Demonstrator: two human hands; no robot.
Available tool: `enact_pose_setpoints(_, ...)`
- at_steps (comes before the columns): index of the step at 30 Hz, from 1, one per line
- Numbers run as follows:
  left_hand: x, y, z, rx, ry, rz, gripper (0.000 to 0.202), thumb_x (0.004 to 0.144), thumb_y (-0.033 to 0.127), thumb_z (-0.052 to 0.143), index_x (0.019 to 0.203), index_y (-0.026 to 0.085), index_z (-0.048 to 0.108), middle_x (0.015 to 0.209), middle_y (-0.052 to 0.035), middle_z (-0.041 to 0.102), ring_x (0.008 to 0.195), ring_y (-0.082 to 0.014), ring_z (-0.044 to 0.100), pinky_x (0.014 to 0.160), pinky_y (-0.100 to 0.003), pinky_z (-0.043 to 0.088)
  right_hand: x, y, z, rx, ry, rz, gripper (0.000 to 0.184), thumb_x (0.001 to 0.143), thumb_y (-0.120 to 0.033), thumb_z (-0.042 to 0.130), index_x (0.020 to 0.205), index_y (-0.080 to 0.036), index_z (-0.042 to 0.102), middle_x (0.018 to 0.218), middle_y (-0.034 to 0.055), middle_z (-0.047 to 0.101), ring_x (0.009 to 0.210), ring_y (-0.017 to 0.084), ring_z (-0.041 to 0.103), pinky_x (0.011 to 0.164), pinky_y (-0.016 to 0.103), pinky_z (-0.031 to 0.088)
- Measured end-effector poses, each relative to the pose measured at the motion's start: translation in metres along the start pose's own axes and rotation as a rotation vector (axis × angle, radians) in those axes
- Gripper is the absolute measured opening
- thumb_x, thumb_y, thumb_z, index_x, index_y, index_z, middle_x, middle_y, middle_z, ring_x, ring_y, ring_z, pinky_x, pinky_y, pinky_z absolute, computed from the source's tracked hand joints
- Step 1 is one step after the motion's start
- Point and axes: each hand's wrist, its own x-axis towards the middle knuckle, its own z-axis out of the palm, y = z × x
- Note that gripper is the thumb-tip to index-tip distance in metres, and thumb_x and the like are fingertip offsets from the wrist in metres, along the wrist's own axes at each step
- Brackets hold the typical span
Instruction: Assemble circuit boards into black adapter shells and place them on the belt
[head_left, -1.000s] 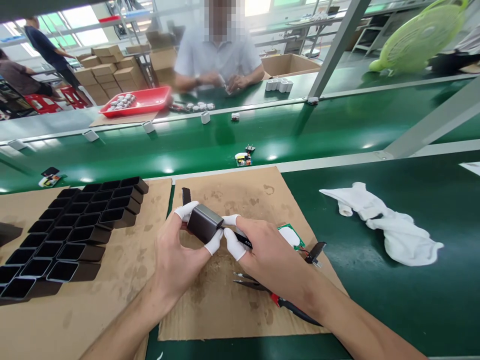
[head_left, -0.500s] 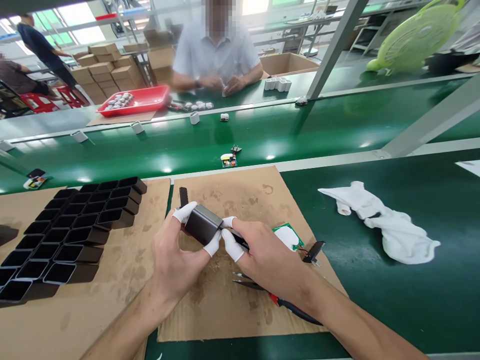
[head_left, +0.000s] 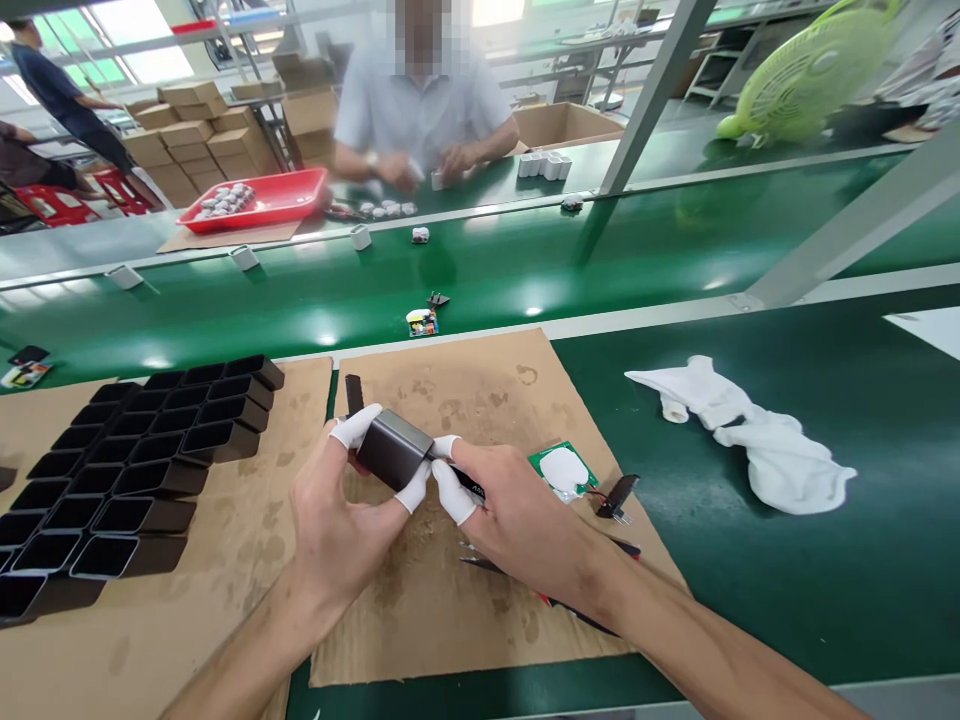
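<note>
My left hand (head_left: 341, 490), with white finger cots, is closed around a dark grey box-shaped housing (head_left: 395, 449). A narrow black piece (head_left: 353, 395) sticks up at the housing's far left side. In my right hand (head_left: 502, 490), also in finger cots, is a slim black tool with white lettering (head_left: 470, 483), pinched between thumb and fingers. Its tip end meets the housing's right edge, where the fingers hide the contact. To the right lies a green circuit board (head_left: 564, 470) with a white pad, wired to a black plug piece (head_left: 619, 496). Pliers (head_left: 577, 615) lie partly under my right forearm.
Rows of open black housings (head_left: 161, 450) stand on cardboard (head_left: 247, 520) at left. A crumpled white cloth (head_left: 795, 460) lies on the green table at right. Beyond runs a green conveyor (head_left: 300, 310) with a circuit board (head_left: 422, 322). A co-worker (head_left: 424, 120) sits opposite, beside a red tray (head_left: 292, 200).
Parts on the conveyor have shifted left. The view has moved slightly. Both hands keep their hold on the housing and black tool; the co-worker's hands have moved apart.
</note>
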Motion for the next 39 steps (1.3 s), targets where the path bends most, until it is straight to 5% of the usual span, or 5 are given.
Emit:
enact_pose_setpoints(13,0.002,0.000,0.001,-0.002,0.018,-0.041,0.047,0.089,0.034,0.084,0.132,0.020,0.073,0.088,0.0025,0.067,0.072,-0.0165,0.063,0.069,-0.030,0.056,0.000,-0.003,0.002,-0.045,0.039,-0.011,0.028,0.111,-0.022,0.046,0.084,-0.026,0.044,0.073,-0.0055,0.056,0.063,0.015,0.043,0.062,0.033,0.029)
enact_pose_setpoints(22,0.021,-0.017,0.007,-0.638,-0.223,-0.683,0.064,0.062,0.044,0.105,0.115,0.018,0.079,0.097,-0.0064,0.083,0.085,-0.0229,0.078,0.081,-0.037,0.069,0.001,0.003,-0.029,-0.339,0.194,-0.185,0.023,0.107,-0.019,0.050,0.102,-0.024,0.072,0.079,0.0020,0.075,0.064,0.018,0.062,0.064,0.032,0.039)
enact_pose_setpoints(26,0.021,-0.017,0.009,-0.751,-0.272,-0.703,0.065,0.059,0.042,0.107,0.114,0.019,0.081,0.097,-0.0064,0.081,0.089,-0.0229,0.077,0.084,-0.037,0.069,0.006,0.012,-0.035,-0.468,0.329,-0.248,0.029,0.110,-0.022,0.047,0.108,-0.022,0.076,0.070,0.0011,0.070,0.054,0.018,0.056,0.060,0.034,0.036)
enact_pose_setpoints(32,0.023,-0.007,0.005,-0.823,-0.324,-0.734,0.067,0.055,0.040,0.109,0.111,0.019,0.079,0.098,-0.0070,0.079,0.091,-0.0242,0.077,0.084,-0.038,0.070,0.008,0.015,-0.033,-0.543,0.360,-0.159,0.032,0.112,-0.027,0.048,0.087,-0.025,0.068,0.064,0.0002,0.066,0.052,0.019,0.053,0.058,0.034,0.033)
enact_pose_setpoints(39,0.025,-0.006,0.002,-0.837,-0.330,-0.727,0.068,0.057,0.041,0.110,0.113,0.021,0.079,0.101,-0.0078,0.081,0.093,-0.0258,0.079,0.087,-0.041,0.071,0.012,0.023,-0.034,-0.773,0.242,-0.078,0.026,0.111,-0.023,0.054,0.123,-0.021,0.077,0.099,0.0114,0.083,0.083,0.030,0.071,0.073,0.039,0.044)
